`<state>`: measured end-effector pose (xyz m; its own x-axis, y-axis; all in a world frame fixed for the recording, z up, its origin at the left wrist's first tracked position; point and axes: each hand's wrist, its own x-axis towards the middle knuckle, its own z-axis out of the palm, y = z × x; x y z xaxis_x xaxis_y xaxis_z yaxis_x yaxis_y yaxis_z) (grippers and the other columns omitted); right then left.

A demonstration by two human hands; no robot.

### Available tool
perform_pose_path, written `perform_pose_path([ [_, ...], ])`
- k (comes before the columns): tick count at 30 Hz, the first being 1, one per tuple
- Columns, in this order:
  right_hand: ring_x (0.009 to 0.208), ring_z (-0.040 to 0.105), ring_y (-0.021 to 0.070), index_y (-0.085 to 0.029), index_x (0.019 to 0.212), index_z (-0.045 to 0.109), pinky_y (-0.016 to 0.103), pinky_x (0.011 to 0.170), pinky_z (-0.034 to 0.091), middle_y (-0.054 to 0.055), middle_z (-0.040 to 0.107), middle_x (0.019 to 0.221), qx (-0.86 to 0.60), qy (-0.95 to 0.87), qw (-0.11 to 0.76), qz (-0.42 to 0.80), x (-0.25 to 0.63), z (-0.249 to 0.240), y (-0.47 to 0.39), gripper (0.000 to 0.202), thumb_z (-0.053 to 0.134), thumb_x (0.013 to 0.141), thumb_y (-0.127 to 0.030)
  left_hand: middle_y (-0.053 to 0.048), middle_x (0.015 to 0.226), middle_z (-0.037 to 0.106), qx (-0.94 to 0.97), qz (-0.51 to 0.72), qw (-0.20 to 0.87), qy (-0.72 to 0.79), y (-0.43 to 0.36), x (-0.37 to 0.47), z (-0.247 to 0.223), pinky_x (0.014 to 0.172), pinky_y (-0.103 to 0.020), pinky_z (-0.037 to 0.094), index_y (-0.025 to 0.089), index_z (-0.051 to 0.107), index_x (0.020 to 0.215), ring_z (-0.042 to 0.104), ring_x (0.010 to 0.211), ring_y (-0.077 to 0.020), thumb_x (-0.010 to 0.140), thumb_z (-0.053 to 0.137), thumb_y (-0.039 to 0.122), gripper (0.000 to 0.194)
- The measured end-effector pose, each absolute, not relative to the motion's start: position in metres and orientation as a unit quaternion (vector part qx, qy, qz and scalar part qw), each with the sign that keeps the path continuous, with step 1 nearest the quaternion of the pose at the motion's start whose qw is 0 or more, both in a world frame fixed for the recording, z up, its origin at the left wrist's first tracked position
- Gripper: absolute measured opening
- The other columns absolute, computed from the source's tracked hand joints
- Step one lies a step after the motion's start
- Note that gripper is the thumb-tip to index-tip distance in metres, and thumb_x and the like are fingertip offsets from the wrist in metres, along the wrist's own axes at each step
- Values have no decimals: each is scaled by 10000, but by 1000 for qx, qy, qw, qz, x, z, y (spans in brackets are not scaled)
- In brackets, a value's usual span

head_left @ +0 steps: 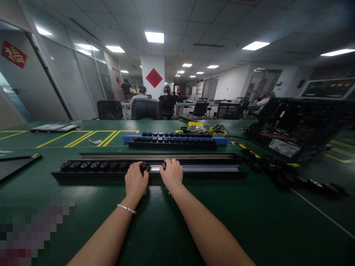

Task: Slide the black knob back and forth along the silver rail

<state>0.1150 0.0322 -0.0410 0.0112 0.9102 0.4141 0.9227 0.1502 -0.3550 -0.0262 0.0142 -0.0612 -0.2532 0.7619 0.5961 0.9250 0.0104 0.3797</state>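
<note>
A long black channel with a shiny metal strip inside lies across the table in front of me. Its left half holds a row of several small black blocks. My left hand curls over the right end of that row, its fingers closed around a black block. Just to the right, my right hand pinches a small dark piece over the channel, mostly hidden by the fingers. Between the two hands a short stretch of bare metal strip shows.
Behind the channel lies a thin dark rail. Farther back are a blue rail and a filled black strip. To the right are loose black parts and an opened equipment case. A dark flat panel lies left.
</note>
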Motion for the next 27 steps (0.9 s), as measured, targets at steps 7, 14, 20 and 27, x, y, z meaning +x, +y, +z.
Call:
perform_pose_path([
  [7, 939, 505, 215, -201, 945, 572, 329, 768, 344, 73, 600, 967, -675, -680, 285, -2, 121, -38, 32, 211, 495, 801, -335, -104, 1035, 573, -602, -369, 111, -699, 15, -27, -62, 858, -391, 438, 152, 502, 1084, 542, 982, -249, 773, 467, 227, 322],
  [14, 920, 518, 216, -194, 902, 564, 327, 751, 333, 71, 627, 952, -684, -678, 270, 2, 135, -35, 32, 199, 484, 789, -336, -106, 1033, 574, -603, -363, 108, -702, 14, -27, -62, 849, -391, 439, 150, 502, 1088, 544, 979, -251, 781, 460, 235, 321],
  [20, 918, 523, 215, -197, 916, 555, 330, 755, 323, 77, 647, 935, -682, -688, 246, 6, 136, -33, 32, 210, 463, 805, -350, -108, 1042, 571, -604, -368, 97, -700, 12, -27, -59, 849, -392, 439, 153, 505, 1083, 543, 981, -248, 781, 459, 232, 315],
  [27, 899, 540, 220, -190, 902, 560, 327, 731, 340, 71, 656, 920, -691, -676, 253, 13, 138, -31, 32, 199, 470, 790, -327, -107, 1029, 577, -606, -371, 101, -696, 12, -27, -58, 847, -398, 440, 158, 505, 1079, 549, 967, -245, 781, 460, 230, 311],
])
